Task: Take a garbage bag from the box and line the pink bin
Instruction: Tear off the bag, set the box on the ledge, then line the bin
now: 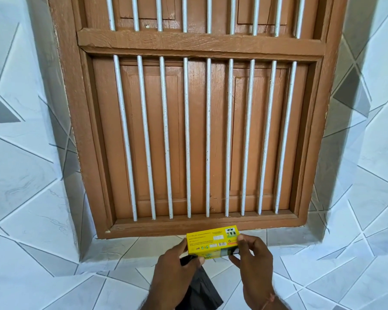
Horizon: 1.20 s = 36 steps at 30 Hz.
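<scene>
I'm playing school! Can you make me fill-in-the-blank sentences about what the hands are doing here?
1. Both hands hold a small box coloured ____.
2. A garbage bag coloured ____ hangs under the left hand.
3. Behind the box stands a brown wooden window with white ____.
4. The right hand grips the box's ____ end.

Missing words: yellow; black; bars; right

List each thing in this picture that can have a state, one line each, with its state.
yellow box: held in front of the window between both hands.
black garbage bag: out of the box, folded, hanging under the left hand.
left hand: gripping box and bag.
right hand: gripping the box's right end.
wooden window shutters: closed behind the bars.
</scene>
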{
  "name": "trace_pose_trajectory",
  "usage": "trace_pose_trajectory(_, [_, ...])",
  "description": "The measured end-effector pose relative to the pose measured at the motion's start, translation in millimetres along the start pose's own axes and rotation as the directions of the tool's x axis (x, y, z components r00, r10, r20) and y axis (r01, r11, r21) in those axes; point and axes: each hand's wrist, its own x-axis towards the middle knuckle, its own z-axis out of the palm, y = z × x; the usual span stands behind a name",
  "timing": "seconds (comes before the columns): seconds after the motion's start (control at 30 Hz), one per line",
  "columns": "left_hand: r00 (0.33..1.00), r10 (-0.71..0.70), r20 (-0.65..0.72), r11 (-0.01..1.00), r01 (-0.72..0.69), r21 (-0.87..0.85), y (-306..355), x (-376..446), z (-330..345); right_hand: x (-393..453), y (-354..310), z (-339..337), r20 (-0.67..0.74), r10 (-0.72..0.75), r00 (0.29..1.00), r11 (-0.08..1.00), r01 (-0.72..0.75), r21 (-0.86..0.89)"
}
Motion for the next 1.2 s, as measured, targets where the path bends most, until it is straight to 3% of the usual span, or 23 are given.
trace_pose_trajectory(0.13, [0.999, -0.021, 0.047, 0.999, 0.020, 0.030, -10, 5, -3, -2, 16, 4, 0.039, 0.064, 0.997, 0.998, -0.064, -0.007])
trace_pose_trajectory(0.4, [0.991, -0.080, 0.107, 0.997, 0.080, 0.005, -23, 10, 7, -3, 40, 22, -0.021, 0.087, 0.996, 0.995, -0.088, -0.049])
trace_pose_trajectory(0.53, [0.987, -0.108, 0.120, 0.994, 0.111, -0.023, -26, 15, -2, 6, 42, 31, -0.083, 0.135, 0.987, 0.991, -0.133, 0.032])
trace_pose_trajectory(0.63, [0.975, -0.221, -0.022, 0.974, 0.220, -0.050, -27, 18, -18, 21, 51, 36, -0.166, 0.163, 0.972, 0.986, -0.166, -0.007])
trace_pose_trajectory(0.8, [0.945, -0.239, -0.224, 0.967, 0.211, -0.141, -22, 16, -43, 45, 55, 41, -0.233, 0.104, 0.967, 0.967, -0.153, -0.203])
trace_pose_trajectory(0.97, [0.917, -0.238, -0.321, 0.953, 0.157, -0.258, -13, 8, -60, 58, 61, 45, -0.129, 0.068, 0.989, 0.845, -0.126, -0.520])
trace_pose_trajectory(1.03, [0.896, -0.255, -0.363, 0.938, 0.139, -0.317, -9, 6, -66, 58, 55, 46, -0.130, 0.060, 0.990, 0.812, -0.124, -0.571])
trace_pose_trajectory(1.1, [0.868, -0.288, -0.404, 0.918, 0.130, -0.375, -5, 4, -73, 43, 44, 48, -0.117, -0.014, 0.993, 0.847, -0.050, -0.529])
trace_pose_trajectory(1.13, [0.851, -0.316, -0.419, 0.902, 0.133, -0.410, -3, 3, -77, 29, 39, 53, -0.046, -0.016, 0.999, 0.882, -0.008, -0.472])
trace_pose_trajectory(1.2, [0.817, -0.375, -0.439, 0.862, 0.133, -0.490, 2, 5, -82, -4, 31, 58, 0.247, 0.062, 0.967, 0.942, 0.025, -0.336])
